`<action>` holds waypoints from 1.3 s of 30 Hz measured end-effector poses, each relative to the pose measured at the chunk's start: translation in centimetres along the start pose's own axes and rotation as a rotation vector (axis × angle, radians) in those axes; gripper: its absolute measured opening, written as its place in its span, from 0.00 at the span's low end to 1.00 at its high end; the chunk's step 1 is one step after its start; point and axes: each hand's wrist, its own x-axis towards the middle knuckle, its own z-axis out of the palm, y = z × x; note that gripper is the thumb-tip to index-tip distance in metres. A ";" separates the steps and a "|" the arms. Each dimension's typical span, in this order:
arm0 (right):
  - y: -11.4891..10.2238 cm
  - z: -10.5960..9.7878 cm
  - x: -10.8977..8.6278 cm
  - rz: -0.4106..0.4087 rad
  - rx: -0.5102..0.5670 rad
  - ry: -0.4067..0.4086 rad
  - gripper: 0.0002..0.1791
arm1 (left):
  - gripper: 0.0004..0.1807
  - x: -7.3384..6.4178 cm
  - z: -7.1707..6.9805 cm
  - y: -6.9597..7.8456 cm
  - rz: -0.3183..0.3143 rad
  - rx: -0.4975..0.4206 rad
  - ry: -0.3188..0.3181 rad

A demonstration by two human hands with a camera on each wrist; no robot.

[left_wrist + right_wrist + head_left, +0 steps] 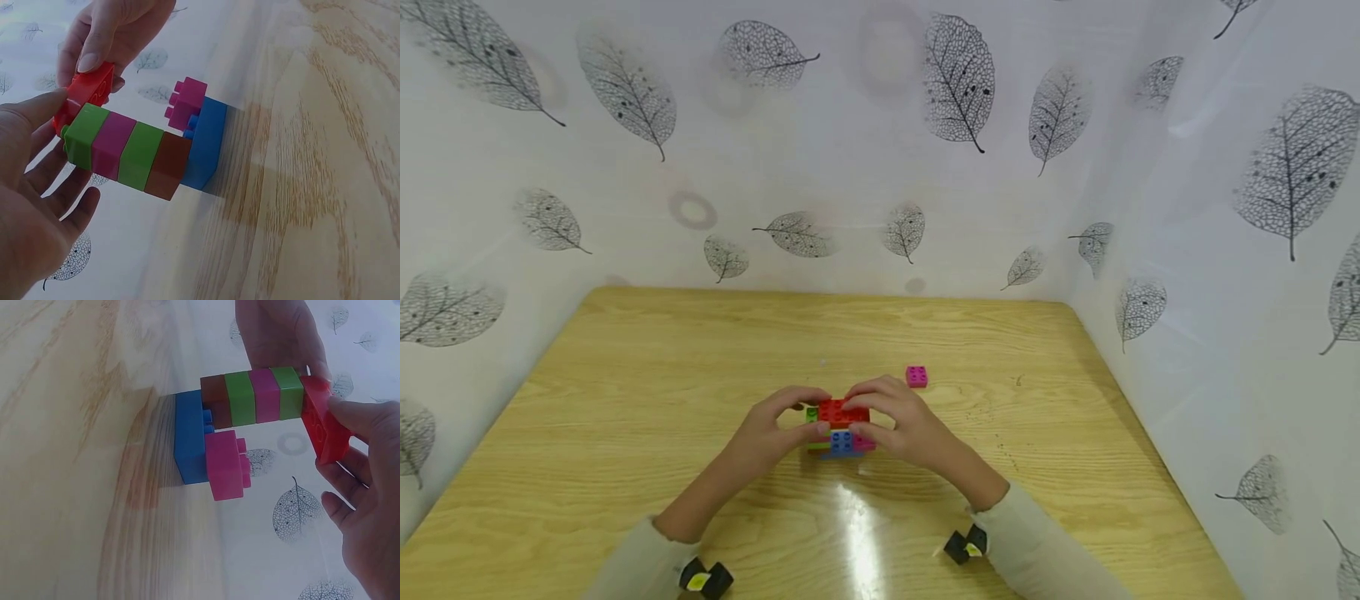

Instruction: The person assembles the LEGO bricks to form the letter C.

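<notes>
A column of single bricks rises from one end of a long blue brick (209, 144): brown (169, 159) lowest, then green, magenta and a green top brick (84, 137). On the blue brick's other end sits a magenta brick (225, 465), with blue studs bare between. A red brick (325, 425) lies tilted at the column's top, overhanging towards the right. Thumb and fingers of my right hand (906, 421) pinch its overhanging end. At its left end my left hand (775, 425) pinches it beside the top green brick; some left fingertips are hidden.
A loose magenta brick (916, 377) lies on the wooden table (700, 342) beyond the right hand. Leaf-patterned white sheeting (850, 167) stands along the table's back and sides. Dark wrist devices (706, 577) hang below both cuffs.
</notes>
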 end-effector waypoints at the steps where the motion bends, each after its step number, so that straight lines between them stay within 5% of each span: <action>1: -0.1 -0.1 0.0 0.018 0.012 -0.006 0.18 | 0.22 0.0 0.0 0.0 0.004 -0.006 -0.003; 10: 0.9 -1.9 -0.8 0.241 0.083 0.027 0.17 | 0.20 0.3 0.0 -0.2 0.039 -0.015 -0.010; 17: 4.8 -3.6 -2.3 0.401 0.068 0.064 0.17 | 0.18 0.4 -0.1 -0.6 0.065 0.012 0.006; 23: 8.0 -4.7 -3.7 0.551 0.029 -0.018 0.23 | 0.17 0.6 -0.2 -0.7 0.077 0.033 0.006; 39: 12.0 -5.5 -4.6 0.604 0.044 -0.156 0.13 | 0.14 0.4 -0.1 -0.9 0.099 0.006 -0.017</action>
